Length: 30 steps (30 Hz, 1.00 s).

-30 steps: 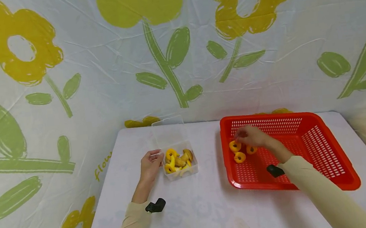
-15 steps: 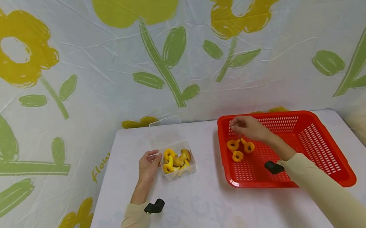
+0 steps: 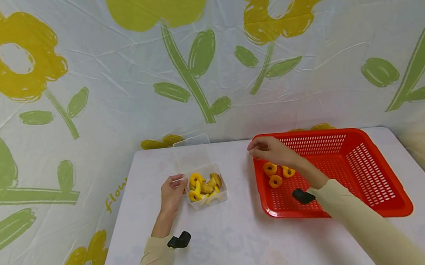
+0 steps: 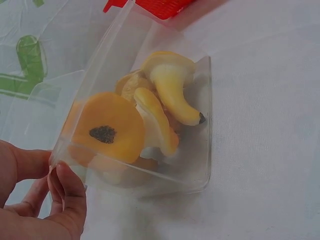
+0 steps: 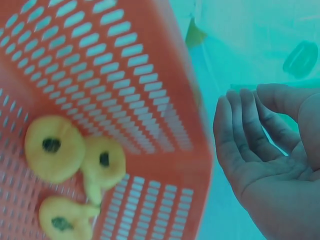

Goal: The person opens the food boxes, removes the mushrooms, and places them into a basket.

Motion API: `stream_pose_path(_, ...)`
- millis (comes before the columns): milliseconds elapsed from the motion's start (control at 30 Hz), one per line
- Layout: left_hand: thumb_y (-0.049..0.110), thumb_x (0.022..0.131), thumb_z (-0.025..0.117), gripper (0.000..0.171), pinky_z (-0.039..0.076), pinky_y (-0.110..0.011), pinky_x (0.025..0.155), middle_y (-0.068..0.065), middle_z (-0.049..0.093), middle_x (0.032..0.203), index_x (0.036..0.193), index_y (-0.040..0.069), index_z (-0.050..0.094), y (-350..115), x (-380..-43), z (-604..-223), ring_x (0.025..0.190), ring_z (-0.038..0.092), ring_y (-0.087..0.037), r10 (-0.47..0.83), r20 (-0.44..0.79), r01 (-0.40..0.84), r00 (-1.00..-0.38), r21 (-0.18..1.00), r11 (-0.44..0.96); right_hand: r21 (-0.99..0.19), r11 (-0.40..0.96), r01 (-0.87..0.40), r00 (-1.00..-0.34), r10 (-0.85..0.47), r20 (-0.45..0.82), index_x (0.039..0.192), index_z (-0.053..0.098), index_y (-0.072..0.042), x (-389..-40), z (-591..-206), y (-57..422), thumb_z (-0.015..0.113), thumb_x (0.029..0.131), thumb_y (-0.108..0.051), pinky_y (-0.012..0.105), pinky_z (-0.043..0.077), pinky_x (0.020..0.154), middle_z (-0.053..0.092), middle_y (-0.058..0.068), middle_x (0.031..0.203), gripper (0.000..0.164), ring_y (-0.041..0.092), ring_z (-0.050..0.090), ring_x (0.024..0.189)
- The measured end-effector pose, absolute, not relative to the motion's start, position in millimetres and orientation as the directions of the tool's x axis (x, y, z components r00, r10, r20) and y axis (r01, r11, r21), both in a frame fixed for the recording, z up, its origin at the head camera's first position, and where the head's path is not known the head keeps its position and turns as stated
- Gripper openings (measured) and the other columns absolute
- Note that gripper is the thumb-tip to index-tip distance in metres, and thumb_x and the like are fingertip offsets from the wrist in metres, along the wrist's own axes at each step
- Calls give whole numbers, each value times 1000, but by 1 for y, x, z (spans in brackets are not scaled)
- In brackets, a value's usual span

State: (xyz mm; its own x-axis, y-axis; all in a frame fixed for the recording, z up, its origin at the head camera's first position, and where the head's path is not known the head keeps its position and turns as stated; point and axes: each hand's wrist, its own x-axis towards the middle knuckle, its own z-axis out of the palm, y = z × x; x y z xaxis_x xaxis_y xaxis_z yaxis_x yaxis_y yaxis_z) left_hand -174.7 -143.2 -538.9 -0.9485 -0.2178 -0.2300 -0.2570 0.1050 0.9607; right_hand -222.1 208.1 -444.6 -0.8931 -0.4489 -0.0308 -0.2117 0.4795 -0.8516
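My left hand (image 3: 172, 196) pinches the left wall of a clear plastic box (image 4: 200, 160) between thumb and fingers. Its hinged lid (image 3: 194, 156) stands raised at the back. Inside lie several yellow and brownish mushrooms (image 4: 170, 85), one showing a dark spot on its round cap. My right hand (image 3: 275, 150), fingers loosely bent and holding nothing, hovers over the back left corner of a red plastic basket (image 3: 333, 188). Grouped at the basket's left end are three yellow-orange mushrooms (image 5: 54, 149) with dark centres; in the head view the right wrist hangs just past them.
Both containers stand on a white-covered table (image 3: 226, 253), the box left of the basket with a gap between them. Behind and to the left hangs a white cloth (image 3: 112, 82) printed with yellow flowers. A black wrist camera (image 3: 179, 240) sits on the left sleeve.
My right hand has risen away from the mushrooms in the basket and moved left to the rim. The left hand keeps its hold on the box. The view has shifted slightly.
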Motion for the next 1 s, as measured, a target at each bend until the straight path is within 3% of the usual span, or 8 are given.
stream_pose_path(200, 16, 100, 69, 32, 53, -16, 69, -18, 65, 108, 127, -1, 63, -143, -176, -540, 84, 58, -21, -216, -231, -257, -949, 961, 101, -845, 474, -248, -875, -483, -14, 119, 64, 3, -221, -446, 183, 63, 102, -10, 39, 60, 87, 69, 15, 110, 22, 28, 67, 96)
stream_pose_path(433, 14, 99, 69, 32, 54, -19, 71, -18, 65, 108, 127, -1, 63, -143, -175, -537, 84, 59, -25, -224, -236, -262, -946, 960, 96, -855, 440, -276, -846, -533, -1, 116, 66, 2, -222, -452, 152, 63, 101, -10, 41, 58, 87, 70, 13, 108, 19, 35, 66, 99)
stream_pose_path(600, 12, 99, 69, 32, 55, -22, 71, -17, 67, 105, 126, -3, 63, -143, -174, -537, 85, 61, -26, -230, -215, -244, -949, 965, 102, -834, 452, -316, -820, -572, 1, 115, 67, 0, -221, -457, 128, 63, 102, -12, 35, 57, 89, 70, 9, 108, 18, 28, 65, 101)
stream_pose_path(733, 12, 99, 69, 32, 56, -25, 73, -16, 67, 104, 126, -3, 64, -143, -174, -537, 82, 60, -24, -231, -216, -245, -949, 964, 105, -830, 425, -361, -791, -612, 30, 113, 67, 2, -218, -460, 112, 62, 101, -9, 40, 56, 93, 70, 11, 106, 17, 26, 64, 100)
stream_pose_path(867, 14, 99, 70, 32, 55, -22, 71, -16, 66, 105, 126, -2, 64, -143, -175, -535, 80, 59, -22, -228, -222, -250, -948, 963, 100, -840, 411, -355, -769, -640, 11, 115, 66, 4, -215, -463, 97, 63, 101, -7, 40, 55, 96, 69, 13, 107, 19, 27, 64, 101)
stream_pose_path(1000, 13, 99, 69, 33, 53, -17, 67, -17, 66, 106, 127, -3, 63, -144, -176, -536, 80, 58, -20, -223, -228, -253, -948, 963, 90, -844, 437, -310, -761, -647, -55, 119, 65, 3, -212, -469, 81, 65, 101, -9, 32, 56, 95, 68, 11, 110, 22, 25, 63, 102)
